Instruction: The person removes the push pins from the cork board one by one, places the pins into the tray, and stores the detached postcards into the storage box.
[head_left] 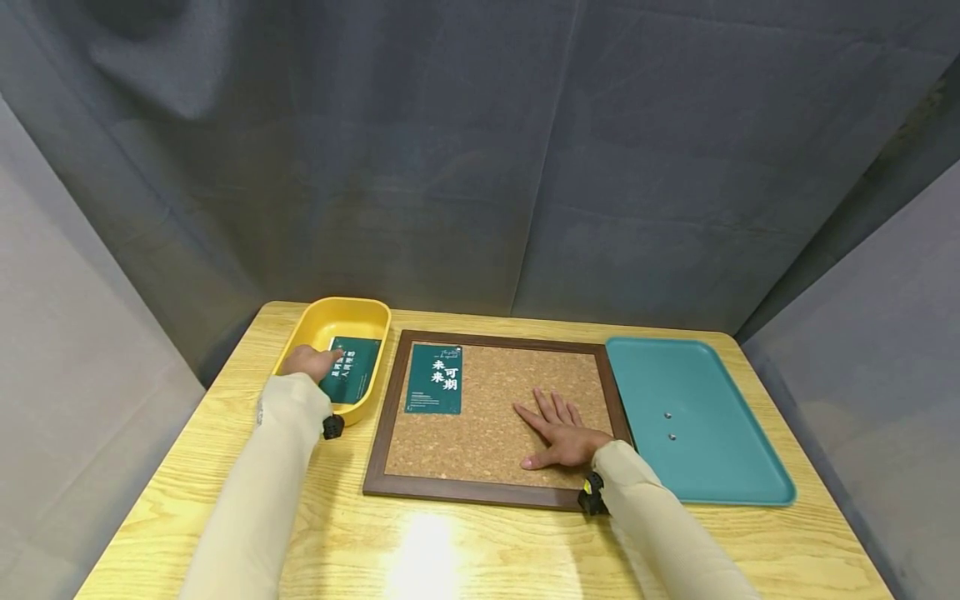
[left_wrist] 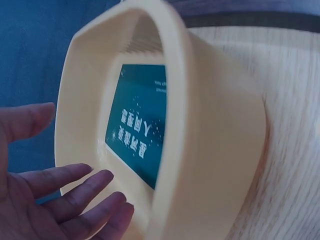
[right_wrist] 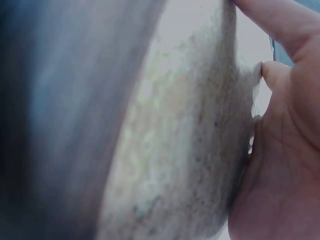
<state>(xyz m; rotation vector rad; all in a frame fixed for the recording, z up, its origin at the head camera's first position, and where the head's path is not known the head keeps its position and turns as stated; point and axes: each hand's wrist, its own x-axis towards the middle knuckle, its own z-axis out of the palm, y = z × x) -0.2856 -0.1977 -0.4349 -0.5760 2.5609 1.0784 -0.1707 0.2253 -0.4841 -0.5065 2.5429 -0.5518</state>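
Observation:
My left hand (head_left: 311, 362) reaches over the near-left rim of a yellow plastic basin (head_left: 336, 310). In the left wrist view its fingers (left_wrist: 75, 200) are spread, with nothing between them, beside a green card (left_wrist: 137, 117) with white lettering that lies in the basin. My right hand (head_left: 564, 437) rests with fingers spread on a cork board (head_left: 487, 442) in a dark brown wooden frame. Another green card (head_left: 433, 379) with white lettering lies upright on the board's left part, a small pin (head_left: 459, 348) at its top right corner.
To the right of the board lies a teal tray (head_left: 705, 392) holding two small shiny pins (head_left: 670, 426). All of it stands on a light wooden table (head_left: 360, 533). Grey cloth (head_left: 420, 167) hangs behind the table and at both sides.

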